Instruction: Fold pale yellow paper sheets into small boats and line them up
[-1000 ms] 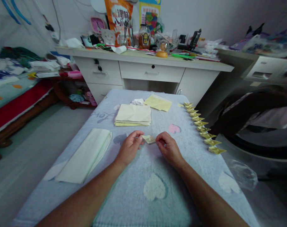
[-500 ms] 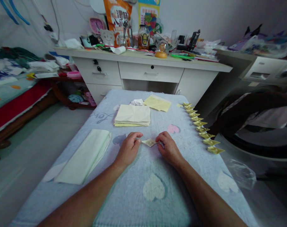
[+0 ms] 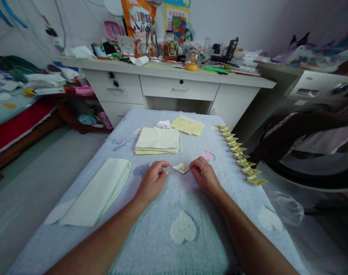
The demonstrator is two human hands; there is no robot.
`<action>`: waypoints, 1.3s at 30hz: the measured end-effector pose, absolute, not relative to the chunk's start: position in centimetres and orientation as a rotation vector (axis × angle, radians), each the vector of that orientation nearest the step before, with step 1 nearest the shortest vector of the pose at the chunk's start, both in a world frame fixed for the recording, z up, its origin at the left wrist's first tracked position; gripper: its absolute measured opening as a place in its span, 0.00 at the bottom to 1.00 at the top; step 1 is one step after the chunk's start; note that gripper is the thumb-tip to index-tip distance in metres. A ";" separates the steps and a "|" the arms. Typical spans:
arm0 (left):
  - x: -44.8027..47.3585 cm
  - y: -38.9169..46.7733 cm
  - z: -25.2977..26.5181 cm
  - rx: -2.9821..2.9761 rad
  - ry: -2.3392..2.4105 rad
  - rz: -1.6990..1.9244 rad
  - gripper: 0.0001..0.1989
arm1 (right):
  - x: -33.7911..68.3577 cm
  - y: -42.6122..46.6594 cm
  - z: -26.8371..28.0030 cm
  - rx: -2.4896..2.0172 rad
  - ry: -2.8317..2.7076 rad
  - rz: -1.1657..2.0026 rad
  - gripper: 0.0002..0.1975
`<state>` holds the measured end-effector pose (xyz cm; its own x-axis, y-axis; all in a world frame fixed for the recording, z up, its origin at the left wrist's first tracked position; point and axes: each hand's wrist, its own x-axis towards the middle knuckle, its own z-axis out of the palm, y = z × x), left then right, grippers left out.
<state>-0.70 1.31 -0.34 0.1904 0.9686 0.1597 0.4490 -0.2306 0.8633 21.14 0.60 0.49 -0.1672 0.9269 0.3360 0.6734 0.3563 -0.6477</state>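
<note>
Between the left grip (image 3: 153, 180) and the right grip (image 3: 204, 175) sits a small folded paper (image 3: 180, 168), pale yellow and diamond-shaped, with layered creases at its middle. The right grip is pinched on the paper's right corner, thumb against fingers. The left grip stands apart, thumb and fingers curved with a gap between them, just beside the paper's left tip but not touching it. Whether the paper's underside meets the cloth cannot be told.

Beneath both grips spreads the tabletop, covered with a blue cloth (image 3: 151, 240) printed with hearts. Ahead of the left grip lies a stack of cream paper (image 3: 157, 138), with a crumpled white wad (image 3: 163, 124) just behind it. Beyond the right grip, farther ahead, a creased yellow sheet (image 3: 188, 125) lies flat. To the left of the left grip rests a long folded bundle of pale paper (image 3: 96, 193). Well to the right of the right grip, a row of yellow paper boats (image 3: 245, 164) runs along the cloth's edge. Far ahead of both grips stands a white drawer unit (image 3: 179, 88).
</note>
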 end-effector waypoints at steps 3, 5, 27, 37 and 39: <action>-0.7 1.2 -0.5 1.789 1.315 0.962 0.12 | 22.1 0.7 2.0 -1.403 -1.927 0.356 0.07; -0.7 1.2 -0.6 1.795 1.307 0.962 0.12 | 23.1 0.5 3.5 -1.426 -1.915 0.272 0.06; -0.9 1.3 -0.7 1.844 1.280 0.927 0.10 | 38.9 8.2 4.0 -2.119 -1.833 -0.222 0.11; -0.9 1.2 -0.3 1.879 1.280 0.905 0.10 | 39.8 9.3 2.5 -2.171 -1.852 -0.187 0.11; -1.0 1.1 -0.4 1.874 1.285 0.907 0.10 | 39.8 9.3 2.4 -2.184 -1.851 -0.176 0.11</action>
